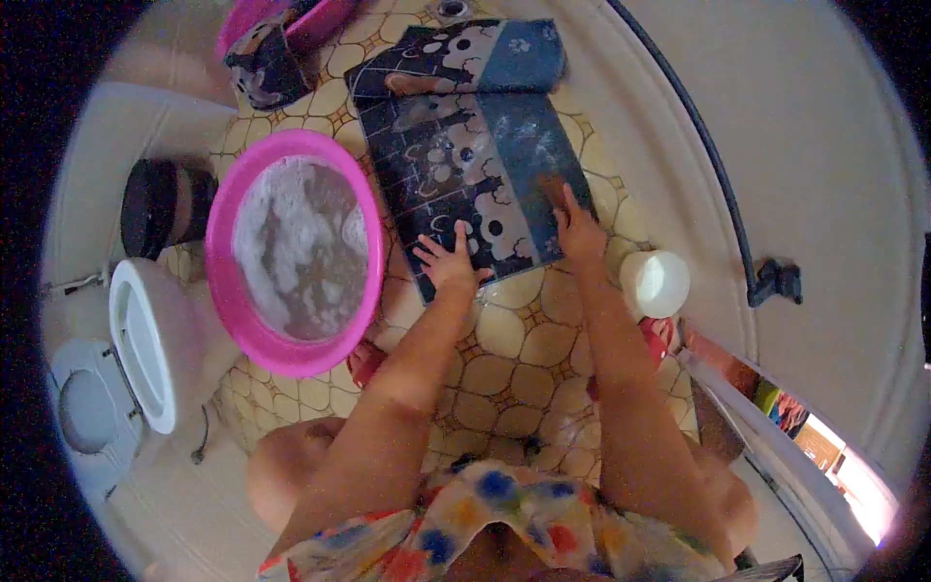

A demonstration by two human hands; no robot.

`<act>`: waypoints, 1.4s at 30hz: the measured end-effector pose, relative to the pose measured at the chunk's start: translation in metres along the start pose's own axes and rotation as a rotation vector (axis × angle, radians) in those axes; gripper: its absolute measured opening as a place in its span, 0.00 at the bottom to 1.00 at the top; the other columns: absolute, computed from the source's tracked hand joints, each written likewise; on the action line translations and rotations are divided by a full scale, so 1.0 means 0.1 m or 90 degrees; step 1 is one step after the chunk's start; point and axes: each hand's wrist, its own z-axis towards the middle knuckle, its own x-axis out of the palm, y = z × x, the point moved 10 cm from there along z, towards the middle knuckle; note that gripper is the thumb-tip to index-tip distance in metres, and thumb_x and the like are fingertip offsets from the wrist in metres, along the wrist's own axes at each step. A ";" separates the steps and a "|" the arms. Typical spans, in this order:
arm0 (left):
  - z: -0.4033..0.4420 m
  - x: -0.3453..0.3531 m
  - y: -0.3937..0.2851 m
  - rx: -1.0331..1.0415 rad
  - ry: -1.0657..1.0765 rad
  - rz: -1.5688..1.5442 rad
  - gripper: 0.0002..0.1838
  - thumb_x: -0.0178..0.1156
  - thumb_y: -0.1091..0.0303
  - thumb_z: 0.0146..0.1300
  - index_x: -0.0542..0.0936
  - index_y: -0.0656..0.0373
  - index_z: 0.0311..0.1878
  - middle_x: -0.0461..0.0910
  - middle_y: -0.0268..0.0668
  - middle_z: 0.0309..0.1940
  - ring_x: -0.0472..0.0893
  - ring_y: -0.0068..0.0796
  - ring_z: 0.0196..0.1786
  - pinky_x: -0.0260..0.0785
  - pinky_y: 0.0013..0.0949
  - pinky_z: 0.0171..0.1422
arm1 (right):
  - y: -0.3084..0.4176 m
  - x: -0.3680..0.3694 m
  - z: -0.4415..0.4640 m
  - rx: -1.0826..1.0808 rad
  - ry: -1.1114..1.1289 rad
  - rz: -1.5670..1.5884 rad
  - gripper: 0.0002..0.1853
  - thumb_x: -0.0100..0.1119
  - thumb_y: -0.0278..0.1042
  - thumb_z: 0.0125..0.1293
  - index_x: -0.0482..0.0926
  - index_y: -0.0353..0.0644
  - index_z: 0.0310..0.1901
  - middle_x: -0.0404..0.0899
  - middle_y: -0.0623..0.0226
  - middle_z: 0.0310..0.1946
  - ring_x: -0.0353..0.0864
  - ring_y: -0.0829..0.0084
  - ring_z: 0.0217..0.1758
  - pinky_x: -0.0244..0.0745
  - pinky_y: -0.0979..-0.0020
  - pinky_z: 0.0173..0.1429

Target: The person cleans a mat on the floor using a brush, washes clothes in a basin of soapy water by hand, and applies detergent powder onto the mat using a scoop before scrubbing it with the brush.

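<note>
A dark patterned mat with pale cartoon figures and a blue-grey strip lies on the tiled floor, its far end folded over. Spread fingers of my left hand rest at its near edge. At the mat's right side, my right hand is closed around a brown brush-like object, blurred and partly hidden by the fingers. Whitish suds streak the strip just beyond it. Left of the mat stands a pink basin of foamy water.
A white bucket stands right of my right forearm. Another pink basin with dark patterned cloth is at the top. On the left are a dark round bin and a toilet. A black hose runs along the right wall.
</note>
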 end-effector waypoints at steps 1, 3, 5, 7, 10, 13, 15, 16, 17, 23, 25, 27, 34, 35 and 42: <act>0.01 0.00 0.00 -0.004 0.004 0.004 0.63 0.73 0.41 0.37 0.38 0.26 0.71 0.29 0.67 0.68 0.41 0.70 0.70 0.52 0.57 0.68 | 0.00 -0.05 0.22 -0.007 -0.045 -0.008 0.27 0.51 0.47 0.65 0.61 0.63 0.66 0.78 0.50 0.42 0.78 0.47 0.42 0.72 0.52 0.43; 0.01 0.00 0.01 -0.011 0.008 0.008 0.64 0.73 0.41 0.36 0.38 0.26 0.71 0.29 0.67 0.69 0.41 0.70 0.70 0.52 0.57 0.68 | 0.05 -0.10 0.42 -0.002 -0.054 0.026 0.27 0.50 0.47 0.65 0.61 0.63 0.66 0.78 0.50 0.42 0.78 0.47 0.42 0.72 0.52 0.43; -0.01 -0.01 0.00 -0.011 0.008 0.001 0.64 0.73 0.41 0.36 0.36 0.25 0.71 0.28 0.67 0.69 0.41 0.70 0.70 0.52 0.56 0.69 | 0.10 -0.12 0.33 -0.010 -0.060 0.068 0.27 0.51 0.47 0.65 0.61 0.62 0.66 0.78 0.50 0.42 0.78 0.47 0.41 0.72 0.53 0.43; -0.01 -0.02 0.01 -0.024 0.020 0.004 0.65 0.74 0.41 0.36 0.35 0.24 0.71 0.27 0.67 0.68 0.40 0.69 0.71 0.52 0.56 0.69 | 0.15 -0.02 -0.11 -0.035 -0.066 0.120 0.28 0.51 0.46 0.65 0.61 0.60 0.67 0.78 0.51 0.42 0.79 0.48 0.41 0.73 0.54 0.44; 0.00 -0.04 -0.03 -0.042 0.041 0.002 0.67 0.75 0.43 0.35 0.33 0.22 0.70 0.24 0.67 0.68 0.38 0.69 0.71 0.51 0.55 0.69 | -0.05 0.39 -0.86 -0.062 -0.012 0.055 0.28 0.52 0.44 0.65 0.61 0.55 0.67 0.78 0.48 0.42 0.79 0.48 0.41 0.73 0.57 0.45; 0.01 -0.04 -0.05 -0.038 0.028 -0.011 0.67 0.75 0.43 0.35 0.33 0.23 0.70 0.26 0.69 0.67 0.38 0.72 0.70 0.52 0.59 0.67 | 0.07 0.11 -1.09 -0.115 -0.080 0.116 0.28 0.52 0.44 0.65 0.61 0.56 0.67 0.78 0.48 0.42 0.79 0.48 0.40 0.74 0.58 0.44; 0.07 0.01 -0.04 -0.018 0.005 -0.011 0.67 0.75 0.41 0.33 0.35 0.26 0.71 0.30 0.73 0.66 0.39 0.78 0.67 0.56 0.65 0.62 | 0.02 0.06 -0.99 -0.110 -0.104 0.145 0.28 0.52 0.44 0.65 0.61 0.58 0.67 0.79 0.47 0.41 0.79 0.48 0.40 0.74 0.57 0.43; 0.06 0.00 -0.03 -0.030 0.021 -0.012 0.67 0.75 0.43 0.34 0.34 0.25 0.71 0.28 0.71 0.67 0.38 0.75 0.69 0.55 0.62 0.65 | -0.06 0.07 -0.75 -0.088 -0.078 0.110 0.28 0.51 0.44 0.65 0.61 0.59 0.67 0.79 0.47 0.41 0.79 0.48 0.40 0.74 0.56 0.43; 0.03 -0.04 -0.03 -0.044 0.037 -0.015 0.67 0.76 0.44 0.34 0.34 0.24 0.71 0.27 0.69 0.67 0.38 0.72 0.70 0.53 0.59 0.67 | -0.10 0.09 -0.51 -0.066 -0.051 0.075 0.28 0.51 0.44 0.65 0.60 0.60 0.67 0.79 0.47 0.41 0.79 0.48 0.40 0.74 0.55 0.43; 0.01 -0.07 -0.05 -0.051 0.026 -0.027 0.67 0.76 0.45 0.35 0.34 0.22 0.70 0.25 0.67 0.68 0.37 0.70 0.71 0.51 0.57 0.69 | -0.07 -0.10 0.23 -0.007 -0.086 0.092 0.29 0.50 0.46 0.66 0.56 0.61 0.68 0.79 0.44 0.38 0.79 0.45 0.41 0.73 0.52 0.44; 0.01 -0.04 -0.05 -0.048 0.035 -0.021 0.67 0.75 0.45 0.35 0.34 0.22 0.70 0.25 0.67 0.68 0.36 0.70 0.70 0.50 0.57 0.69 | -0.01 -0.11 0.08 0.011 -0.070 0.131 0.29 0.50 0.46 0.66 0.56 0.59 0.68 0.79 0.44 0.38 0.79 0.45 0.41 0.73 0.52 0.44; 0.07 0.01 -0.03 -0.060 0.054 -0.014 0.67 0.75 0.43 0.35 0.33 0.22 0.70 0.25 0.67 0.68 0.35 0.70 0.70 0.49 0.58 0.69 | -0.03 0.01 -0.44 0.108 0.077 0.023 0.30 0.50 0.46 0.66 0.56 0.57 0.68 0.79 0.43 0.38 0.79 0.46 0.41 0.73 0.53 0.45; -0.05 -0.09 -0.12 -0.062 0.016 -0.023 0.69 0.74 0.40 0.33 0.32 0.26 0.71 0.26 0.67 0.68 0.33 0.70 0.71 0.44 0.59 0.70 | -0.29 0.16 -0.98 -0.071 -0.121 0.104 0.31 0.50 0.46 0.66 0.54 0.60 0.69 0.79 0.46 0.36 0.79 0.47 0.37 0.73 0.55 0.43; -0.07 -0.10 -0.12 -0.058 0.003 -0.034 0.69 0.74 0.39 0.33 0.32 0.26 0.71 0.26 0.67 0.68 0.33 0.70 0.71 0.44 0.59 0.70 | -0.30 0.14 -0.86 -0.057 -0.122 0.109 0.31 0.50 0.46 0.66 0.54 0.61 0.69 0.79 0.46 0.36 0.78 0.47 0.37 0.73 0.54 0.42; -0.02 -0.04 -0.10 -0.070 -0.018 -0.025 0.70 0.74 0.38 0.32 0.32 0.26 0.71 0.24 0.67 0.68 0.31 0.69 0.71 0.41 0.59 0.71 | -0.26 -0.11 -0.29 0.129 -0.026 0.115 0.31 0.49 0.47 0.67 0.52 0.61 0.70 0.78 0.45 0.38 0.79 0.48 0.39 0.72 0.54 0.44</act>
